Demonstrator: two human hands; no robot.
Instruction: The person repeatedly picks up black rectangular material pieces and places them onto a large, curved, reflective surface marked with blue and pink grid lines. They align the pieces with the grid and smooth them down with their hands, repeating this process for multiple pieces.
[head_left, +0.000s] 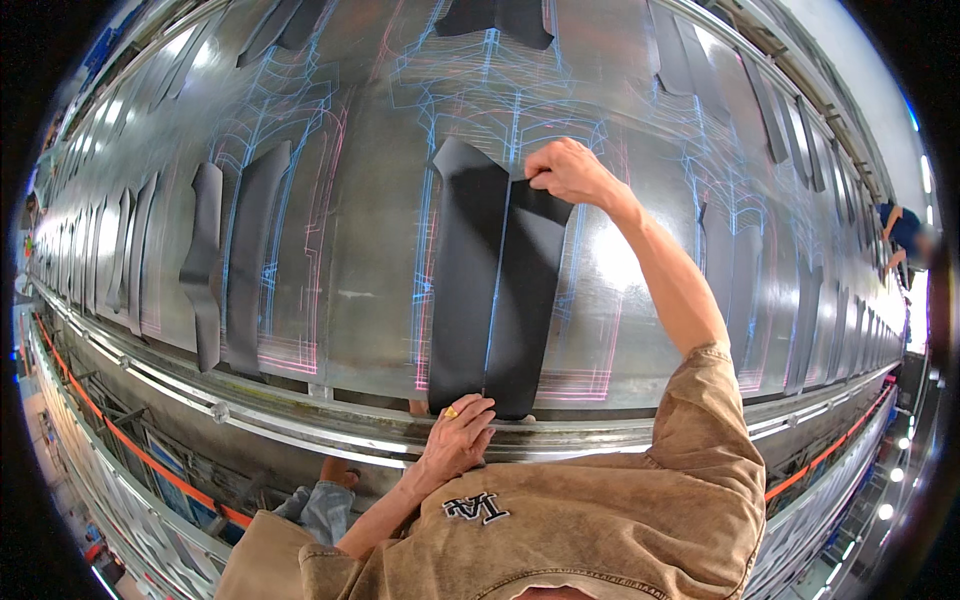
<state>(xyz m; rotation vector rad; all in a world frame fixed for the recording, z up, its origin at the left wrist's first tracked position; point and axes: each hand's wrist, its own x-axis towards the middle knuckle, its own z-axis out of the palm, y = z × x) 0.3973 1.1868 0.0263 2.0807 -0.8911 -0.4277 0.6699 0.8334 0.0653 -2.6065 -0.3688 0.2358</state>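
Two long black sheet pieces [465, 280] [525, 300] lie side by side below me on a metal table marked with blue and pink lines. My right hand [565, 170] pinches the top corner of the right piece, whose upper part looks folded or shadowed. My left hand [460, 435] is at the pieces' lower end by the table's near edge, fingers curled, with something small and yellow on one finger. What those fingers grip is hidden.
More dark pieces [250, 260] lie along the long table [365, 280] to left and right and at the far side. A metal rail [350, 430] runs along the near edge, with an orange strip [150, 450] below. Another person [900, 230] in dark blue is at the far right.
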